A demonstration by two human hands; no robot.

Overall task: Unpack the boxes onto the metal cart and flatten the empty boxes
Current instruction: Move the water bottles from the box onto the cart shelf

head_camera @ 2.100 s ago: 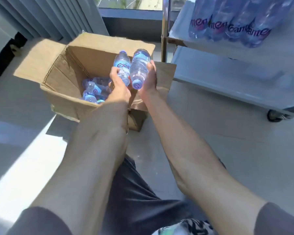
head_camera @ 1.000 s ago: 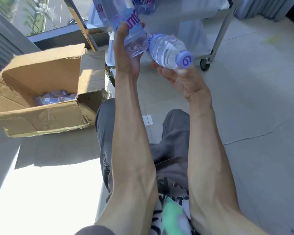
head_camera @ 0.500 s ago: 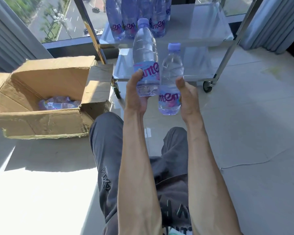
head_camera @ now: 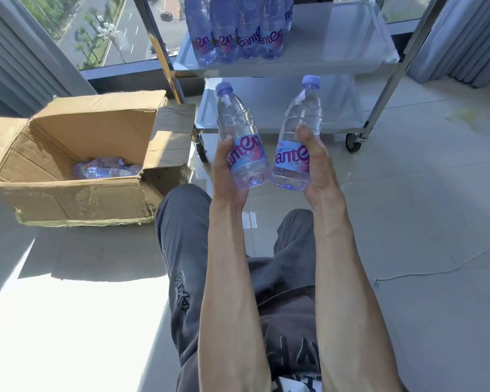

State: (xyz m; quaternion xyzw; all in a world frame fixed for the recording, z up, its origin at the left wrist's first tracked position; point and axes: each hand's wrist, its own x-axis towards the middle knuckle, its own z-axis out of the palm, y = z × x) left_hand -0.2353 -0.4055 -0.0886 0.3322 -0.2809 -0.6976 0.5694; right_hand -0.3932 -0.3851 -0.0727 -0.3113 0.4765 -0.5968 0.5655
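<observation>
Clear plastic bottles fill both hands — the left hand (head_camera: 229,171) wraps its fingers round the labelled lower half of one water bottle (head_camera: 241,140), and the right hand (head_camera: 317,165) grips a second bottle (head_camera: 297,137) the same way, caps up and tilted slightly apart. Both are held in front of the metal cart (head_camera: 337,60), below its top shelf, where a row of bottles (head_camera: 238,32) already stands. The step in hand looks like carrying this pair to the cart. Next, each bottle needs setting upright on a free patch of shelf — beside the row, without knocking it. More bottles lie in the cardboard box (head_camera: 77,199) at the left, so flattening is not yet due.
</observation>
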